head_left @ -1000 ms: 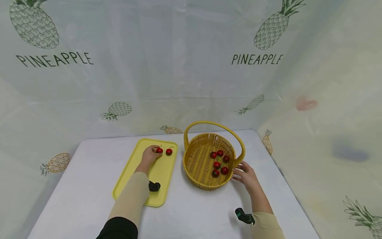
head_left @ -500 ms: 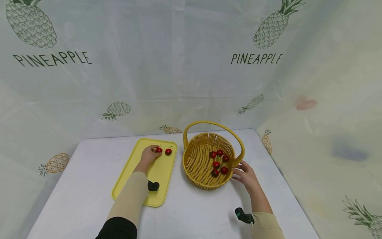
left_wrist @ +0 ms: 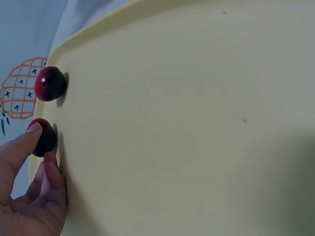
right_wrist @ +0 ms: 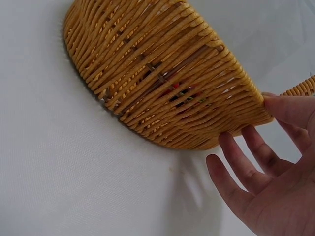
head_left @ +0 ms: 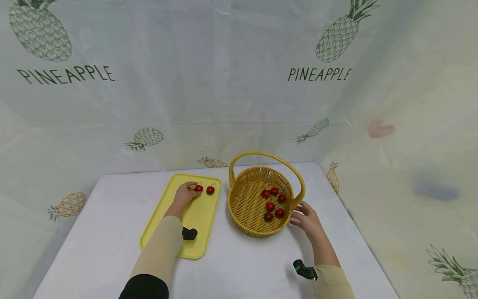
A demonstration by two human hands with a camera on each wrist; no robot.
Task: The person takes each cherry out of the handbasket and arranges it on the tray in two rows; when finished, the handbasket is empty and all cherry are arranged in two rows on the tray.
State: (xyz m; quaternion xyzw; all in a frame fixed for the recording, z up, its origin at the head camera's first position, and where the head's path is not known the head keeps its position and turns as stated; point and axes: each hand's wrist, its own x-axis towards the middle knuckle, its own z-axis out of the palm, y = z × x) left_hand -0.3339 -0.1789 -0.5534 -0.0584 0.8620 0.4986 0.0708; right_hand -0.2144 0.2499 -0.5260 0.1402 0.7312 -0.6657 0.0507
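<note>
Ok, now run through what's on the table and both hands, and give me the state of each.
Yellow tray: flat on the table.
Woven basket: uncovered, with six visible cherries inside.
Basket handle: raised, arching above the rim.
Held cherry: pinched; lifted or not, hard to tell.
Free cherry: on the tray, untouched, stem up.
Left hand: pinching the held cherry.
Right hand: touching the basket's side.

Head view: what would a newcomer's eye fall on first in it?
The round yellow wicker basket with its arched handle would probably catch the eye first, right of centre, holding six red cherries. Left of it, a rectangular yellow tray bears two more, one pinched by the left hand.
</note>
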